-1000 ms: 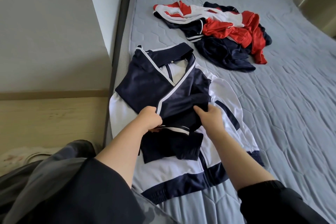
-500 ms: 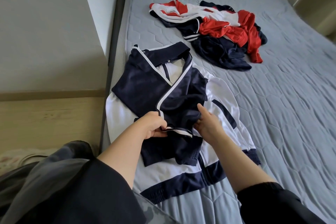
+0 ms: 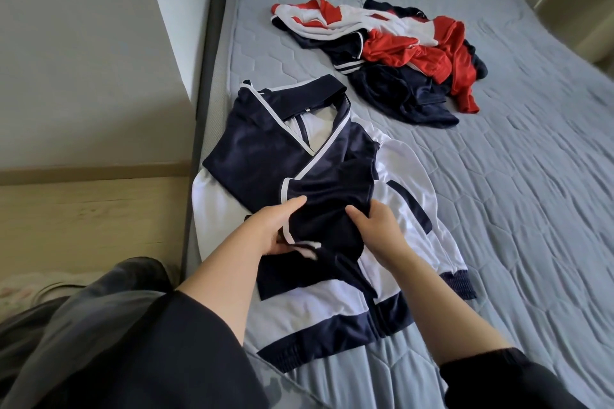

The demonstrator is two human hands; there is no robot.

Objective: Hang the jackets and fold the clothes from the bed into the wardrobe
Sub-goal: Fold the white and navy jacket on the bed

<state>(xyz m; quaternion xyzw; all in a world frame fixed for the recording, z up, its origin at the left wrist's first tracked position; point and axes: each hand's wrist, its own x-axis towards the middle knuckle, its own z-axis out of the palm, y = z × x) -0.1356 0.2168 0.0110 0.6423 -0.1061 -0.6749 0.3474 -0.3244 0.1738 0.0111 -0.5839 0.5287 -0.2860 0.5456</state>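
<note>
Two hands work the limp, slippery navy-and-white jacket point(image 3: 309, 176): left hand point(image 3: 269, 229) pinches a folded sleeve's trimmed edge, right hand point(image 3: 375, 229) grips its bunched cloth; hems hold best.

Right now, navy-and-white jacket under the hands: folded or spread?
Partly folded: navy-and-white jacket lies flat on the bed, sleeves crossed over its front, hem still unfolded.

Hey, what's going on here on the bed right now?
A person is folding a navy and white jacket spread on the bed. The left hand and right hand both grip its dark folded sleeve. A pile of red, white and navy clothes lies farther up, not yet sorted.
</note>
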